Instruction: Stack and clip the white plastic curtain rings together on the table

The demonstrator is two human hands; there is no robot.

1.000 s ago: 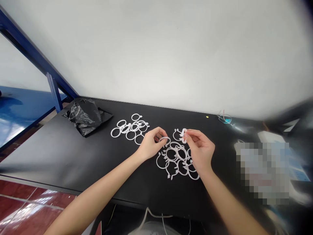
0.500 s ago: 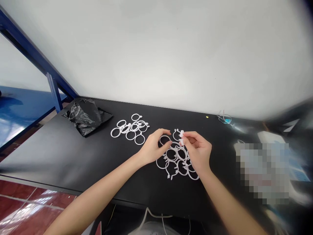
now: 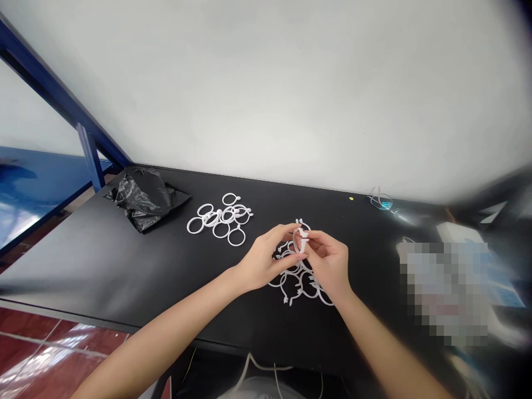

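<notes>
A white plastic ring (image 3: 302, 243) with an open clasp is held up between my two hands, over a loose heap of similar white rings (image 3: 291, 282). My left hand (image 3: 266, 255) is closed on it, with the fingertips at the top and the thumb at the bottom. My right hand (image 3: 330, 257) pinches the clasp side between thumb and fingers. Several rings in the heap lie with their ends apart, and the hands partly cover them. To the left lies a second group of white rings (image 3: 221, 229), most of which look closed.
A crumpled black plastic bag (image 3: 145, 197) lies on the black table (image 3: 103, 260) at the left. Wire-framed glasses (image 3: 381, 202) and a small yellow bit (image 3: 351, 198) are at the back right. A clear plastic package (image 3: 461, 238), partly blurred out, stands farther right. Behind is a white wall (image 3: 266, 111).
My left hand has moved right and closed on the ring that my right hand holds. My right hand has shifted slightly left. The left group of rings has stayed as it was.
</notes>
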